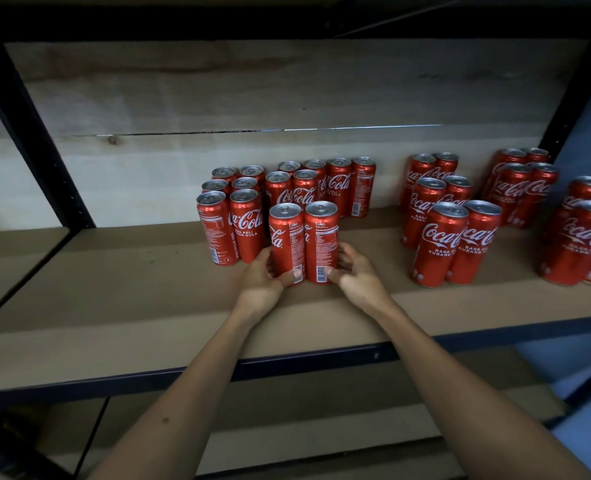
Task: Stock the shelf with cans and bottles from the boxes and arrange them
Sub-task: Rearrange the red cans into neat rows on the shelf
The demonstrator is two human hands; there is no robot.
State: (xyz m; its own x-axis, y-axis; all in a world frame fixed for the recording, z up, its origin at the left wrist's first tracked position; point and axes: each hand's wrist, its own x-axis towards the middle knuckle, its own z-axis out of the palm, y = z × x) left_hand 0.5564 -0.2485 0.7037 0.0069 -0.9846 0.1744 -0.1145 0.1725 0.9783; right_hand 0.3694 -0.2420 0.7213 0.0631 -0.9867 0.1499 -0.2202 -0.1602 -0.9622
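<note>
Two tall red Coke cans point(302, 242) upright, touching; my left hand point(264, 280) grips one, right hand point(354, 277) the other, on shelf point(148, 306).

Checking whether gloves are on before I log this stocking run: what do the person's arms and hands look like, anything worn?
Nothing worn is visible. The left hand and right hand are bare, with no gloves, and no rings can be made out. Both forearms are bare right down to the bottom edge of the picture, with no sleeve, watch or wristband in view. The left forearm has a small dark mark.
</note>
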